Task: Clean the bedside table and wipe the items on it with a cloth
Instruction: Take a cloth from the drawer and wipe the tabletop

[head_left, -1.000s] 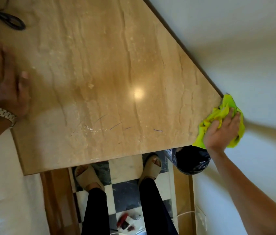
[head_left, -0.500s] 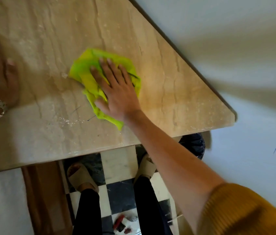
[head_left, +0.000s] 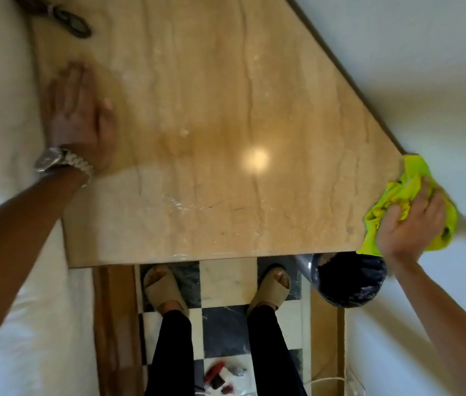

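The bedside table (head_left: 214,115) has a glossy tan stone top with faint scratches and white specks near its front edge. My right hand (head_left: 410,224) grips a bunched yellow-green cloth (head_left: 397,195) at the table's right corner, against the white wall. My left hand (head_left: 78,115) lies flat, fingers apart, on the table's left side, with a metal watch (head_left: 60,161) on the wrist. Nothing else stands on the middle of the top.
A coiled dark cable (head_left: 68,21) lies at the table's far left corner. A bin with a black bag (head_left: 351,278) stands under the right corner. White bedding (head_left: 3,110) borders the left. My sandalled feet (head_left: 166,287) are on checkered tiles, small red items (head_left: 220,375) behind them.
My right hand has swept the cloth from the middle of the table top to the right corner. The view has shifted left, showing more of my left arm.
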### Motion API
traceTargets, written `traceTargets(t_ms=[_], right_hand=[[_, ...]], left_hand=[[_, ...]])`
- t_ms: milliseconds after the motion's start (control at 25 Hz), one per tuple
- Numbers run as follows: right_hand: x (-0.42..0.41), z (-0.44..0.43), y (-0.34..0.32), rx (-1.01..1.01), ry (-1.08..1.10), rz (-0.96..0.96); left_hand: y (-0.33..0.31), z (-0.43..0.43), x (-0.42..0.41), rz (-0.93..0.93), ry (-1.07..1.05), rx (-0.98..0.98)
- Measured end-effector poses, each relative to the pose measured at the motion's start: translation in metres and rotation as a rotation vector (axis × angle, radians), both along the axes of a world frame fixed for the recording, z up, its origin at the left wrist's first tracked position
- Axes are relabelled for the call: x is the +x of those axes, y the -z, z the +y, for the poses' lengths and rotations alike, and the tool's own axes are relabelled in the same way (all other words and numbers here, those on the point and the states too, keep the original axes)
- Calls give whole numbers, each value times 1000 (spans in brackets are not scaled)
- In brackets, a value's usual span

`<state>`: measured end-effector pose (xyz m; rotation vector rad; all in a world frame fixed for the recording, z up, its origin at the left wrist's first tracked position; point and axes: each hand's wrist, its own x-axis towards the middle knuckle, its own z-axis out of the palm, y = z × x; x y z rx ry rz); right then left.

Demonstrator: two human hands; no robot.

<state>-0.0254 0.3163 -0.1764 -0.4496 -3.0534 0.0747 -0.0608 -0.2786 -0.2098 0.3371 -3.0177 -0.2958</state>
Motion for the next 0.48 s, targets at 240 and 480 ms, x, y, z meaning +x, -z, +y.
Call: traceTargets(t_ms=[240, 480], right_hand=[[-19, -205, 7, -125, -270, -47], [51, -331, 8, -117, -1397, -300]], left_hand=[[-6, 8, -5, -17, -1, -5], [-14, 5, -5, -72, 2, 54]])
